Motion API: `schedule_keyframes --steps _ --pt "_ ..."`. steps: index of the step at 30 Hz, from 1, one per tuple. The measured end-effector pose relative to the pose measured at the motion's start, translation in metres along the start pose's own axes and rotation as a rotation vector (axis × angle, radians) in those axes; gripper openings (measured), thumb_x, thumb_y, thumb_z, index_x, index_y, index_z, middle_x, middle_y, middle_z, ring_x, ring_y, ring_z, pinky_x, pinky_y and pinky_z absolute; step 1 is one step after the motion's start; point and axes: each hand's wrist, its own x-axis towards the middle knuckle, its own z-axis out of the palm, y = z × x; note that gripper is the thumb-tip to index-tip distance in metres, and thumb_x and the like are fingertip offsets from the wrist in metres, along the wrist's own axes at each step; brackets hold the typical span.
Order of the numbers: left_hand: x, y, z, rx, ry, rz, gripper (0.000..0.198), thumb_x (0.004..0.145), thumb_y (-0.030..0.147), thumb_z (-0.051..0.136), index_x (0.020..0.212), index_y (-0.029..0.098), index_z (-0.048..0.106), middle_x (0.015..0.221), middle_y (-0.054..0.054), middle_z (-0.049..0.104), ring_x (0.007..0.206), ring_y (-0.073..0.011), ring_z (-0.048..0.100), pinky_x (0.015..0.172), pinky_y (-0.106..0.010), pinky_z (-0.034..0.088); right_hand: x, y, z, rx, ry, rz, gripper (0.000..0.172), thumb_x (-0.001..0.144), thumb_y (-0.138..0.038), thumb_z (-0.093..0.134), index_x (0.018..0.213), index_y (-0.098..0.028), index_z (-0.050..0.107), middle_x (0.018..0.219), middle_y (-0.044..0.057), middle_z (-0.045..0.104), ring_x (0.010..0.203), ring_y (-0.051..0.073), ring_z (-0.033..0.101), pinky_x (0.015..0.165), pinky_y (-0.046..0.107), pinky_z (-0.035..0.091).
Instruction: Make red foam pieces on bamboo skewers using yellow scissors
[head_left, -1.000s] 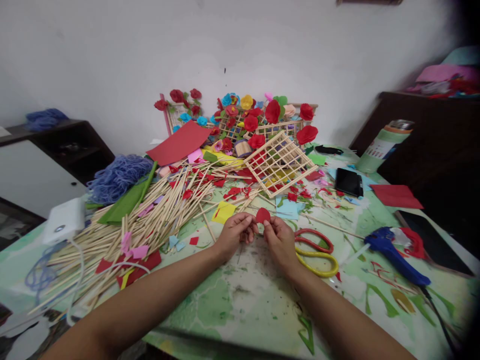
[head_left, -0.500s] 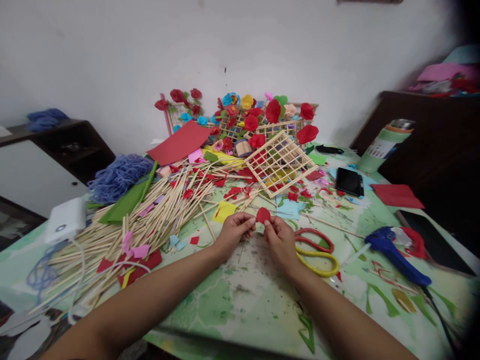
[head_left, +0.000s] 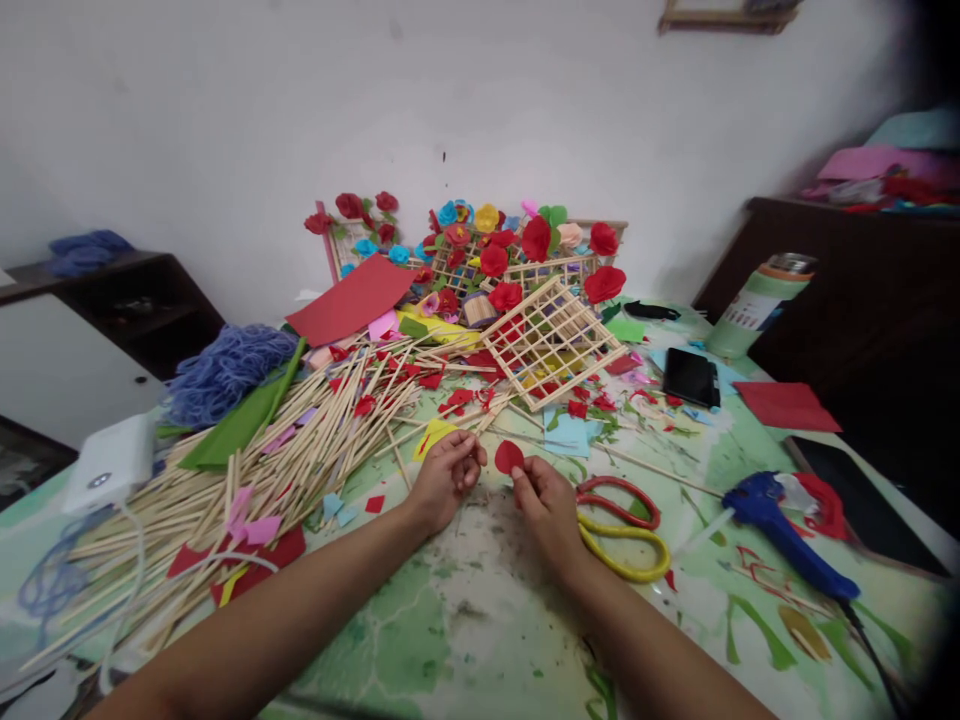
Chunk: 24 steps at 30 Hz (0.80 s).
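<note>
My right hand point(head_left: 547, 500) pinches a small rounded red paper petal point(head_left: 509, 457) between thumb and fingertips, above the middle of the table. Just left of it, my left hand point(head_left: 448, 478) is closed, thumb against curled fingers; whatever it may hold is hidden. A gap separates the left fingers from the petal. Scissors with red and yellow handles point(head_left: 626, 575) lie beside my right wrist, their blades hidden behind my hand. Behind my left hand lies a yellow paper piece point(head_left: 431, 436). A light blue paper piece point(head_left: 568, 432) lies beyond my right hand.
Wooden sticks point(head_left: 330, 425) are heaped left, near blue yarn point(head_left: 229, 372) and a white device with a cable point(head_left: 111, 462). A stick lattice point(head_left: 555, 340) and paper flowers point(head_left: 536, 238) stand behind. On the right are a blue glue gun point(head_left: 787, 530), a phone point(head_left: 691, 377) and a bottle point(head_left: 757, 308).
My hands have moved apart. The left fingers are farther from the petal, which stays in my right hand and now sits lower and farther left. The view has shifted slightly.
</note>
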Motion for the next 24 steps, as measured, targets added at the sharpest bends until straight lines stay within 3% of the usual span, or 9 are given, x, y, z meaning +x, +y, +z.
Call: schedule_keyframes --steps 6,9,12,15,19,21,24 --pt "0.001 -0.001 -0.004 -0.036 0.003 -0.089 0.017 0.07 0.026 0.064 0.079 0.012 0.058 0.069 -0.002 0.058 0.056 -0.0065 0.053 0.05 -0.016 0.04 -0.001 -0.001 0.001 -0.103 -0.041 0.005 0.023 0.084 -0.033 0.039 0.067 -0.02 0.046 0.056 -0.003 0.047 0.054 0.012 0.043 0.052 0.023 0.03" --pt "0.0 -0.002 -0.003 -0.016 -0.003 -0.112 0.021 0.07 0.028 0.065 0.084 0.013 0.062 0.078 -0.005 0.061 0.066 -0.0095 0.055 0.057 -0.019 0.042 0.0 -0.003 0.003 -0.191 -0.056 0.024 0.022 0.084 -0.031 0.039 0.069 -0.019 0.048 0.06 -0.001 0.052 0.056 0.013 0.046 0.054 0.023 0.031" --pt "0.0 -0.001 -0.001 0.047 -0.02 -0.147 0.026 0.068 0.035 0.066 0.081 0.012 0.063 0.069 -0.004 0.059 0.056 -0.0077 0.05 0.049 -0.018 0.036 0.0 -0.004 0.004 -0.244 -0.065 0.043 0.022 0.084 -0.03 0.039 0.07 -0.019 0.051 0.061 -0.001 0.055 0.056 0.013 0.048 0.055 0.023 0.032" --pt "0.001 0.002 0.0 0.147 -0.041 -0.178 0.024 0.068 0.034 0.066 0.073 0.012 0.059 0.05 0.003 0.046 0.041 -0.0029 0.034 0.04 -0.016 0.022 0.0 -0.005 0.003 -0.267 -0.097 0.027 0.023 0.085 -0.03 0.039 0.07 -0.019 0.053 0.061 0.0 0.057 0.056 0.013 0.05 0.054 0.023 0.034" --pt "0.005 0.006 -0.004 0.155 0.026 -0.152 0.022 0.069 0.033 0.064 0.073 0.014 0.053 0.045 0.008 0.037 0.035 -0.0011 0.022 0.037 -0.016 0.011 0.011 -0.009 -0.007 -0.335 -0.1 -0.08 0.022 0.086 -0.03 0.039 0.081 -0.018 0.058 0.068 0.002 0.06 0.063 0.014 0.053 0.06 0.024 0.038" --pt "0.007 0.007 -0.005 0.17 0.036 -0.154 0.024 0.069 0.035 0.064 0.073 0.015 0.052 0.044 0.009 0.034 0.034 -0.001 0.02 0.036 -0.016 0.009 0.027 -0.013 -0.013 -0.5 -0.013 -0.138 0.022 0.083 -0.029 0.044 0.093 -0.016 0.058 0.081 0.007 0.062 0.078 0.018 0.054 0.073 0.028 0.039" --pt "0.007 0.007 -0.005 0.266 0.005 -0.141 0.027 0.067 0.036 0.065 0.073 0.014 0.053 0.048 0.008 0.039 0.034 -0.0003 0.021 0.036 -0.016 0.01 0.052 -0.018 -0.015 -0.824 -0.044 -0.157 0.028 0.075 -0.028 0.054 0.098 -0.013 0.059 0.1 0.014 0.058 0.099 0.026 0.047 0.084 0.035 0.035"
